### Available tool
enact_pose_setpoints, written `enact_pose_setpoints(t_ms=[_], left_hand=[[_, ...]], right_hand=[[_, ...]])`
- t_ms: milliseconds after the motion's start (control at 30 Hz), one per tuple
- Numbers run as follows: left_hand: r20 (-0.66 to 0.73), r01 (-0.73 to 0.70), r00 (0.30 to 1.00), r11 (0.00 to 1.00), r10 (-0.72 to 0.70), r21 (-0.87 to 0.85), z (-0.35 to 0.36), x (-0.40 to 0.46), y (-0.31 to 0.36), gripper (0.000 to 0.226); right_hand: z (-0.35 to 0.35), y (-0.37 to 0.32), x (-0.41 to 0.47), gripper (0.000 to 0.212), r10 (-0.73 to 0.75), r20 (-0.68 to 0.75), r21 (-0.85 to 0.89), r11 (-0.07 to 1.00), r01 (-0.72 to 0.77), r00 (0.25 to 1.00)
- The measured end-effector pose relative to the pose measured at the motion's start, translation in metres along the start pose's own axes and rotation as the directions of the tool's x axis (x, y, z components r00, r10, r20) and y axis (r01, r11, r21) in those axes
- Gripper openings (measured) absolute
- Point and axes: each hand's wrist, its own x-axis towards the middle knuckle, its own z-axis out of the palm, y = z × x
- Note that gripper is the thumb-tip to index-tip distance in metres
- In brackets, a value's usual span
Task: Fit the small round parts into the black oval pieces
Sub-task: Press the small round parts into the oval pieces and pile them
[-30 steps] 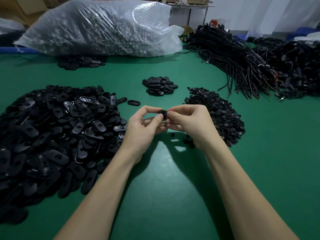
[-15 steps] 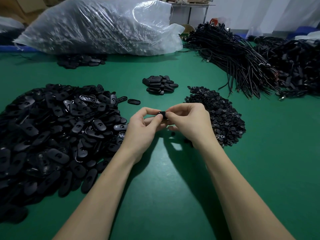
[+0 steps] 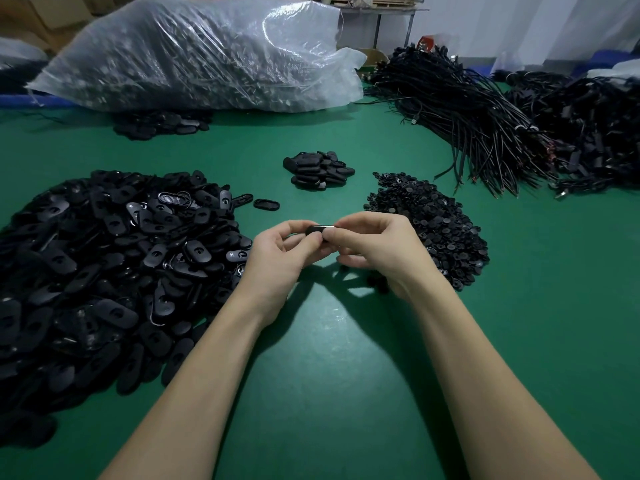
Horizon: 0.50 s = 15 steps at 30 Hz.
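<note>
Green table [image 3: 346, 393], cable bundles [image 3: 478, 126], plastic bag [image 3: 207, 53]

Between the left hand [image 3: 277, 258] and the right hand [image 3: 377, 247], the black oval piece [image 3: 317, 231] has been turned: a second ago its rounded face showed between the fingertips, now it lies edge-on and level. Both hands have closed in tighter around it.

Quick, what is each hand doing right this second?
Left hand: closed, pinching the black oval piece.
Right hand: closed, pinching the same piece from the other side.
</note>
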Motion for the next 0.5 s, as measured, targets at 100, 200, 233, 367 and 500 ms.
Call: enact_pose_setpoints(t_ms=[100,200,233,367,500], left_hand=[[-0.004,0.015,1.0,1.0,-0.015,-0.019,-0.0015,0.0014,0.0003,0.008],[-0.015,0.016,1.0,1.0,-0.016,-0.008,-0.0013,0.002,0.0002,0.008],[-0.015,0.015,1.0,1.0,-0.015,-0.005,-0.0013,0.002,-0.0002,0.008],[-0.007,-0.011,1.0,1.0,0.012,0.028,-0.0016,0.0011,-0.0005,0.009],[0.0,-0.051,0.999,0.991,0.051,0.125,-0.0004,-0.0014,-0.0014,0.01]], right_hand=[[-0.0033,-0.0012,0.0007,0.014,-0.025,0.049,0.004,1.0,0.025,0.999],[-0.0023,-0.0016,0.0019,0.006,-0.062,0.018,-0.079,0.995,0.064,0.998],[-0.0011,-0.0012,0.0026,0.006,-0.075,0.001,-0.116,0.99,0.074,0.997],[0.0022,0.0008,0.005,0.008,-0.125,-0.056,-0.232,0.967,0.109,0.991],[0.002,0.0017,0.0049,0.006,-0.129,-0.066,-0.267,0.958,0.107,0.989]])
